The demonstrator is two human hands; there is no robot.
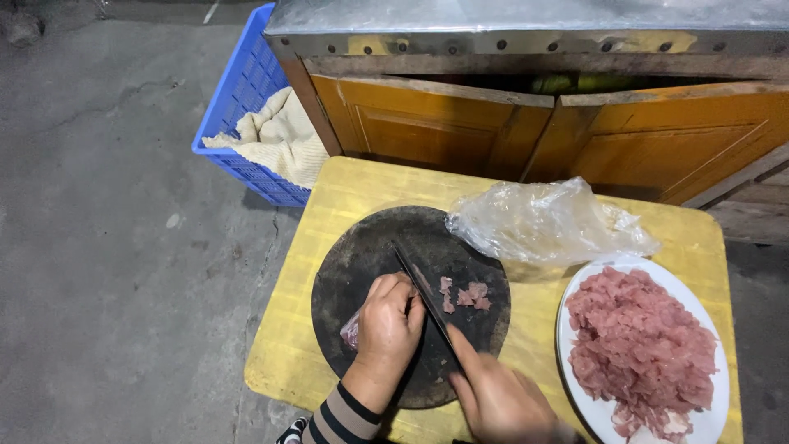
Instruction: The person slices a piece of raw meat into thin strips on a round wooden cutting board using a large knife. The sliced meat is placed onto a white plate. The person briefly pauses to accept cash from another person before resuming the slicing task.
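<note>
My left hand (386, 325) presses down on a piece of raw pink meat (351, 330) on a round dark chopping board (362, 255). My right hand (497, 395) grips the handle of a knife (423, 292), whose blade lies along the left hand's knuckles. A few cut meat slices (467, 296) lie on the board to the right of the blade. The board sits on a low yellow table (345, 193).
A white plate (575, 395) heaped with sliced pink meat (641, 345) stands at the table's right. A crumpled clear plastic bag (542, 222) lies behind the board. Behind the table is an orange wooden cabinet (427, 123); a blue crate (238, 90) with cloth stands on the concrete floor.
</note>
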